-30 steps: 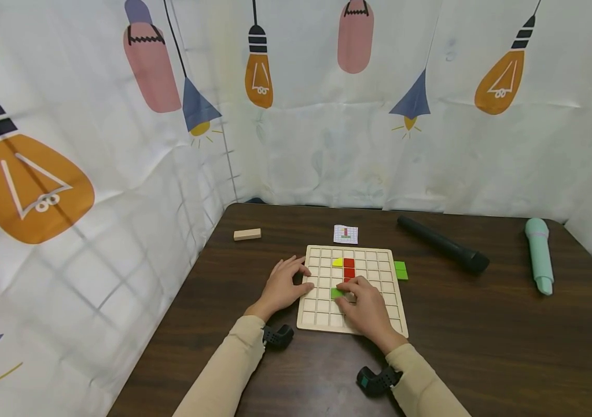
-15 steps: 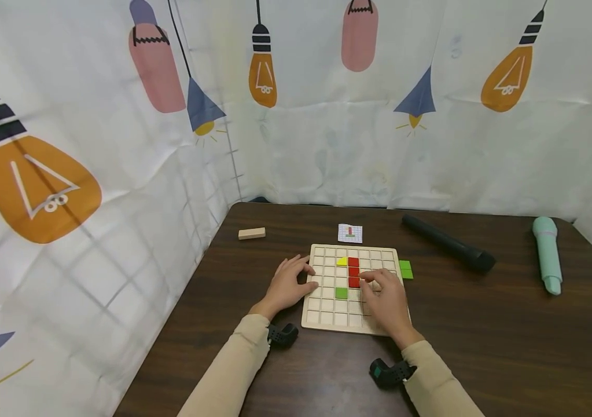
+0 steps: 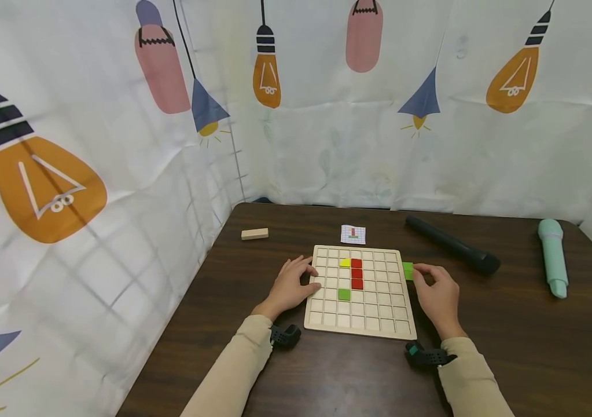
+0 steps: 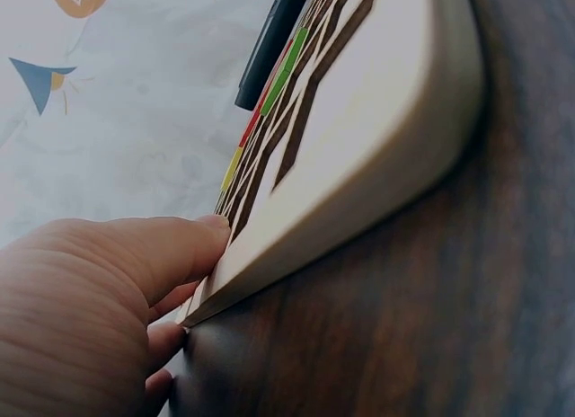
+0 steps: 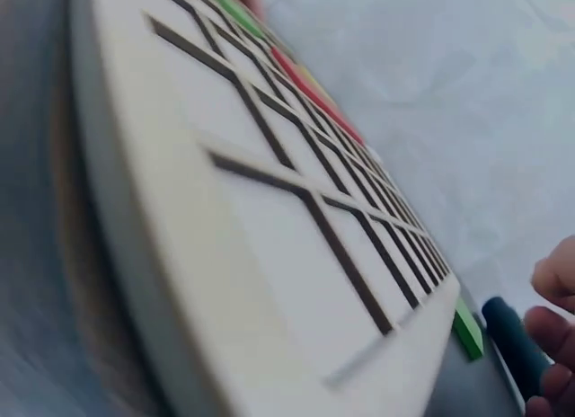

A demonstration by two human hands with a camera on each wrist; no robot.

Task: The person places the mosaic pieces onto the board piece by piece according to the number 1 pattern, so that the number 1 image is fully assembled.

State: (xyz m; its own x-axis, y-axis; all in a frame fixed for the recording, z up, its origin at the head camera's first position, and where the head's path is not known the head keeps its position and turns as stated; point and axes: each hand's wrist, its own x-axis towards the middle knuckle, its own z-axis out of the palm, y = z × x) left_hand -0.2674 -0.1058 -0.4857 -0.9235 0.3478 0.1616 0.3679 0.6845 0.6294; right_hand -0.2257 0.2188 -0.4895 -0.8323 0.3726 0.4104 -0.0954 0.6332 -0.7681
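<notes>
Beige cloth covers both forearms nearest us, the left sleeve (image 3: 230, 370) and the right sleeve (image 3: 475, 379), each with a black wrist-worn device (image 3: 285, 337) at the cuff. Beyond the cuffs we see the two hands, set well apart. The left hand (image 3: 287, 288) grips the left edge of a pale wooden grid board (image 3: 379, 330), thumb on top and fingers at the side. The board lies flat on the dark brown wood-grain desk (image 3: 197, 347), between the hands.

On it we find a green square tile (image 3: 344, 295), then, up and to the right, a column of three red square tiles (image 3: 356, 273), its top one just beside a small yellow piece (image 3: 345, 263). The right hand (image 3: 438, 298) is bent, its thumb and forefinger at some bright green tiles (image 3: 408, 267) by the board's right edge; we cannot tell whether they pinch one.

Farther off lie a white paper card with a printed grid (image 3: 353, 234), a pale wooden block (image 3: 254, 234), a long black cylinder (image 3: 452, 245) and a mint-green microphone-shaped object (image 3: 553, 259). Behind everything we have a white curtain printed with lamps (image 3: 316, 156).
</notes>
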